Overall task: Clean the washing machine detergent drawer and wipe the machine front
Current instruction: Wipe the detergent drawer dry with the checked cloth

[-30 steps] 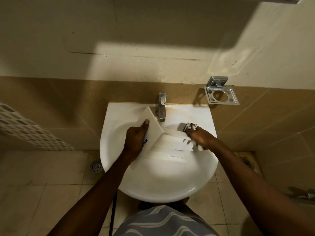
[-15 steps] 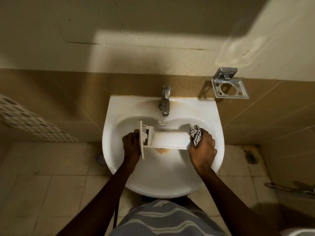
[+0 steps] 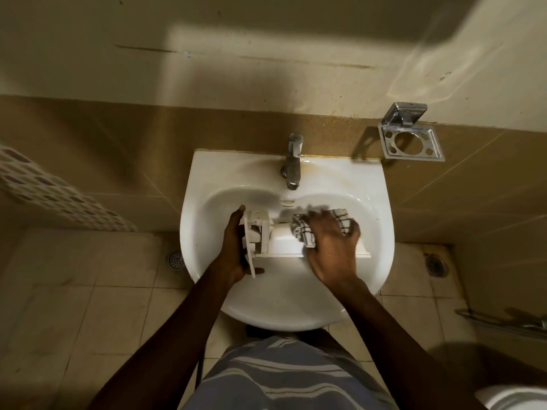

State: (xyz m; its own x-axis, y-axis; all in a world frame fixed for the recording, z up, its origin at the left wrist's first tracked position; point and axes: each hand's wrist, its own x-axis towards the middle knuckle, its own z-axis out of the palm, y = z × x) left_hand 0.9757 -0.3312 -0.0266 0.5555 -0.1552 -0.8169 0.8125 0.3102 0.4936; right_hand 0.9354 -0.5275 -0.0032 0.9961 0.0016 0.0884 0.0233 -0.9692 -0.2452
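Note:
The white detergent drawer [image 3: 281, 242] lies lengthwise across the bowl of the white sink [image 3: 381, 232], its front panel at the left. My left hand [image 3: 233, 247] grips that front panel end. My right hand [image 3: 331, 250] presses a black-and-white checked cloth [image 3: 302, 232] down on the drawer's right half, and the hand is blurred. The hand hides the drawer's right part. The washing machine is not in view.
A chrome tap [image 3: 291, 161] stands at the sink's back, above the drawer. A chrome holder [image 3: 410, 137] is fixed to the wall at the right. Floor drains [image 3: 175, 258] lie on the tiles either side. A metal fitting [image 3: 509, 321] juts in at the right.
The drawer has turned from tilted to flat across the bowl. My right hand with the cloth has moved from the drawer's right end onto its top, toward the left.

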